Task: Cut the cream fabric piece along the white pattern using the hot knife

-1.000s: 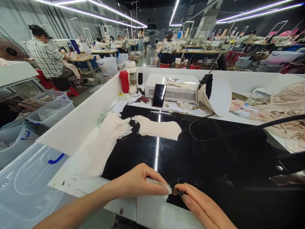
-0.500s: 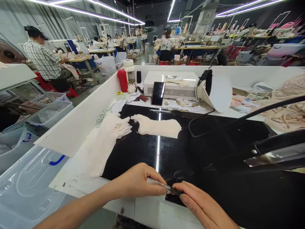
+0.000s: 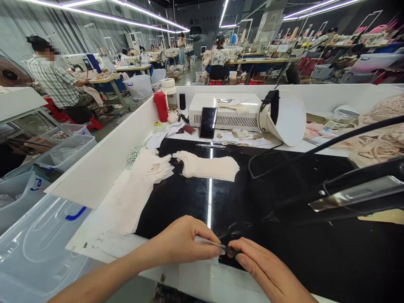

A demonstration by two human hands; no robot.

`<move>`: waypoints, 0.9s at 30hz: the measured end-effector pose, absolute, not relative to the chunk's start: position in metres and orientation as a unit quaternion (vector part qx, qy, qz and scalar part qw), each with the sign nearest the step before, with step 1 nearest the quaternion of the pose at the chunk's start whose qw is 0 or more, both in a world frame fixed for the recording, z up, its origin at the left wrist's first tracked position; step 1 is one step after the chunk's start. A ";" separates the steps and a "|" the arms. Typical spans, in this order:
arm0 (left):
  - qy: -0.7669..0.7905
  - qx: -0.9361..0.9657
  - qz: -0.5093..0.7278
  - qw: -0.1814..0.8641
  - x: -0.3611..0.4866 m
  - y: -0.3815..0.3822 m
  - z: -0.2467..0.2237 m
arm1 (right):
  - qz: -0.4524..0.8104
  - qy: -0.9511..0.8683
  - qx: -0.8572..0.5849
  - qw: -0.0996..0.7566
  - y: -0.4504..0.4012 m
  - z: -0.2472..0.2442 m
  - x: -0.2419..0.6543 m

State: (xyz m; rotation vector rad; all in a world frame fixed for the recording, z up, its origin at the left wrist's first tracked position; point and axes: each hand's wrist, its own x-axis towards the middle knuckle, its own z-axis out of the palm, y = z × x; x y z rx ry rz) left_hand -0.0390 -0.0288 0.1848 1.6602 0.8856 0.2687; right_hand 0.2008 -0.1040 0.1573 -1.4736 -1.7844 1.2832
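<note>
My left hand is near the front edge of the table, its thumb and fingers pinched on a thin pale piece, which looks like cloth. Opposite it, my right hand grips a small dark tool with a metallic tip. The tip meets the pale piece between both hands; the tool's exact kind is hidden by my fingers. Beyond them lies a stack of cream cut cloth pieces on the black work surface. A larger pile of cream pieces spreads to the left.
A black lamp arm with a metal bar reaches in from the right. At the back stand a phone, a white vented box, a white lampshade and a red cup. Clear plastic bins flank the left side.
My hands stay almost in place, with the right fingers shifted slightly on the tool. The view has tilted a little, and the lamp arm appears farther left.
</note>
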 end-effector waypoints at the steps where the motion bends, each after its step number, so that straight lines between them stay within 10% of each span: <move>1: 0.380 0.712 0.115 0.580 -0.039 -0.029 0.185 | 0.472 -0.655 -0.538 0.243 -0.104 0.156 0.201; 27: 0.412 0.713 0.093 0.560 -0.036 -0.034 0.184 | 0.338 -0.703 -0.556 0.287 -0.113 0.140 0.200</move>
